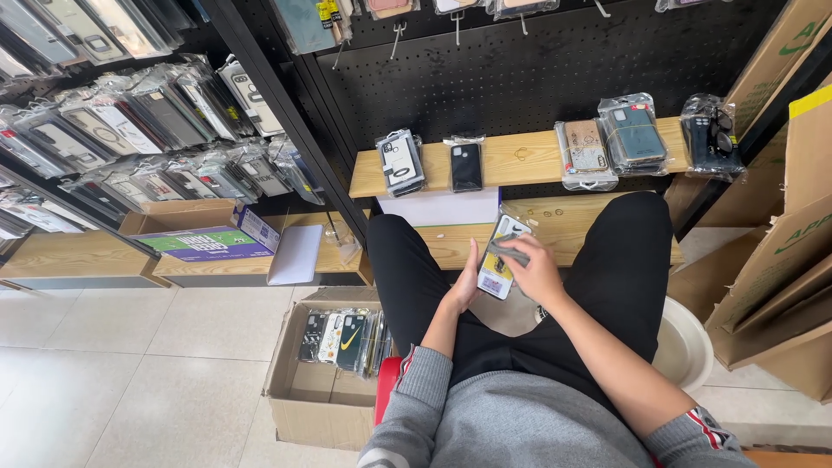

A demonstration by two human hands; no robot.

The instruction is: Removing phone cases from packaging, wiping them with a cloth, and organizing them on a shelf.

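While we sit facing the shelf [520, 160], our left hand [464, 286] cradles a phone case [500, 260] above our lap; our right hand [536, 270] presses a grey cloth [507, 251] onto it, both grips closed.

Black pegboard wall [537, 69], wooden shelf [520, 160], pale tiled floor [130, 390].

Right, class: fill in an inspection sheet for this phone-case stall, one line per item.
Surface: wooden shelf, bare in the middle.
Job's things: bagged phone case over the lap.
Clutter: packets of cases on the shelf; open cardboard box of cases on the floor.
Fingers: left hand supports the case's edge; right hand lies on top, pressing a grey cloth.
Cables: nothing seen.
Surroundings: pegboard, rack of hanging cases, stacked cartons.
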